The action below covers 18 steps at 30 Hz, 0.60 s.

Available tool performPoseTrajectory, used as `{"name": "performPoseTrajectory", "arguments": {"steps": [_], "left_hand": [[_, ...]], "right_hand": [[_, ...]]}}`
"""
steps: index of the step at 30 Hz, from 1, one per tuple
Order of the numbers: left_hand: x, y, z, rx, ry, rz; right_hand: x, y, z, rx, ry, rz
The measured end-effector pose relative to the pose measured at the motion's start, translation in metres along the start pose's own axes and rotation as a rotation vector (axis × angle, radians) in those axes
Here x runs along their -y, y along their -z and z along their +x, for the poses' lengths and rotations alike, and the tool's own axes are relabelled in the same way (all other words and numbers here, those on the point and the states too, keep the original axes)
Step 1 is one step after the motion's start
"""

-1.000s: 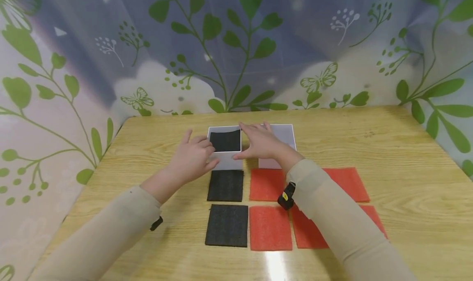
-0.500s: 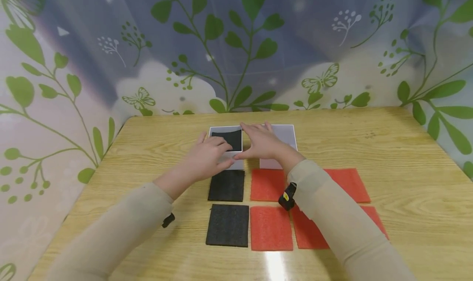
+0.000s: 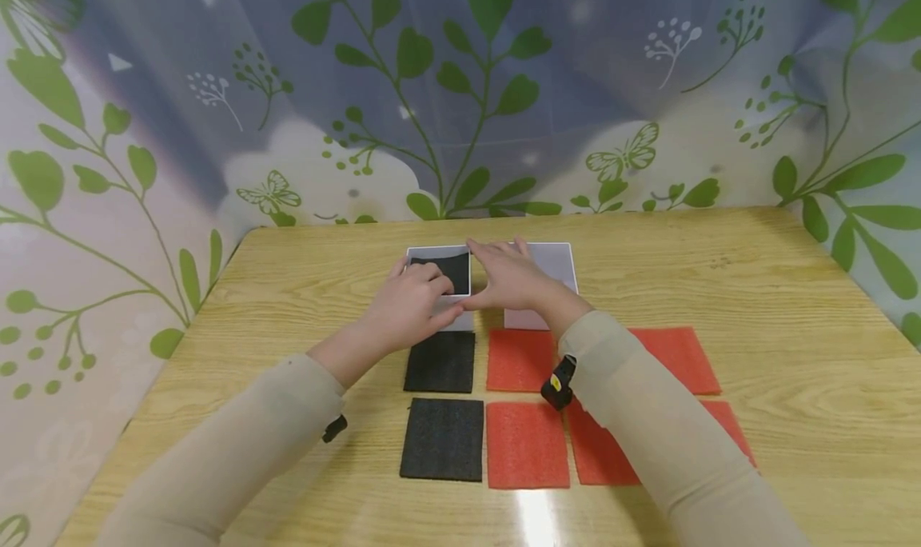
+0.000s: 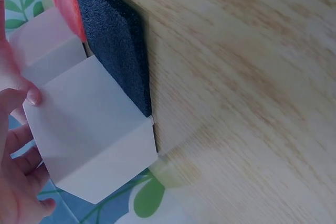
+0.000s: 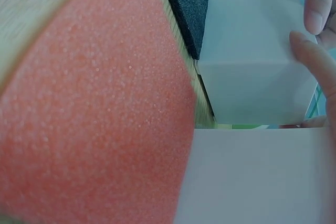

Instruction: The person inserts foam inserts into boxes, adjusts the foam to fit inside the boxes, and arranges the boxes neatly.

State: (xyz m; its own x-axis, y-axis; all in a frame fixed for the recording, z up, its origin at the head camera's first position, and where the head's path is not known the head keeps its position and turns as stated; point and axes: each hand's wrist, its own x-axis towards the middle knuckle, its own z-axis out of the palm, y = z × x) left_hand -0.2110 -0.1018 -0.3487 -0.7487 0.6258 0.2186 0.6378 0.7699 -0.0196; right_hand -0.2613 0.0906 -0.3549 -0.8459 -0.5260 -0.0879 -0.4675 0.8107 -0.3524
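A small white open-topped box (image 3: 463,321) stands on the table with a black foam square (image 3: 456,267) inside. My left hand (image 3: 404,307) lies over its left side; the fingers bend over the rim and press on the foam, fingertips partly hidden. At the box's right side, my right hand (image 3: 512,279) holds it, thumb in front and fingers behind. In the right wrist view, the right thumb (image 5: 310,59) lies against the white wall. A second white box (image 3: 552,261) stands close to the right, partly behind my right hand. Its inside is mostly hidden.
Two black foam squares (image 3: 441,439) lie in front of the left box. Several red foam squares (image 3: 528,445) lie to their right, some partly covered by my right sleeve (image 3: 662,419). A leaf-patterned curtain (image 3: 460,131) hangs behind the wooden table (image 3: 324,259).
My left hand has moved right, from the box's left edge to over its opening, covering part of the black foam square. My right hand and the boxes stay in place.
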Motion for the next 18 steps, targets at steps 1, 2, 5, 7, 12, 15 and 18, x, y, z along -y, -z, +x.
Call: {"name": "performPoseTrajectory", "arguments": {"steps": [1, 2, 5, 7, 12, 15, 18], "left_hand": [[-0.0001, 0.0002, 0.0000, -0.001, -0.002, 0.008], [-0.0003, 0.0005, 0.0000, 0.000, -0.003, 0.015], [-0.0007, 0.0005, -0.0001, 0.018, -0.002, 0.034], [-0.0009, 0.0004, 0.0000, 0.028, 0.003, 0.036], [-0.0029, 0.0001, 0.0015, 0.048, -0.011, -0.018], [-0.0043, -0.0008, 0.0034, 0.057, -0.032, -0.047], [-0.0054, -0.0017, 0.0059, 0.063, -0.026, -0.045]], "right_hand": [[0.0000, 0.0001, 0.0002, 0.000, -0.003, 0.001], [0.0001, 0.0003, 0.0003, 0.000, -0.006, 0.002], [0.0002, -0.0007, 0.0011, 0.003, -0.007, 0.002], [0.0004, -0.0016, 0.0017, 0.005, -0.006, 0.006], [0.0001, -0.0030, 0.0025, -0.003, -0.004, 0.001], [-0.0004, -0.0024, 0.0022, -0.008, -0.003, -0.012], [-0.0005, -0.0018, 0.0016, -0.007, 0.001, -0.021]]}}
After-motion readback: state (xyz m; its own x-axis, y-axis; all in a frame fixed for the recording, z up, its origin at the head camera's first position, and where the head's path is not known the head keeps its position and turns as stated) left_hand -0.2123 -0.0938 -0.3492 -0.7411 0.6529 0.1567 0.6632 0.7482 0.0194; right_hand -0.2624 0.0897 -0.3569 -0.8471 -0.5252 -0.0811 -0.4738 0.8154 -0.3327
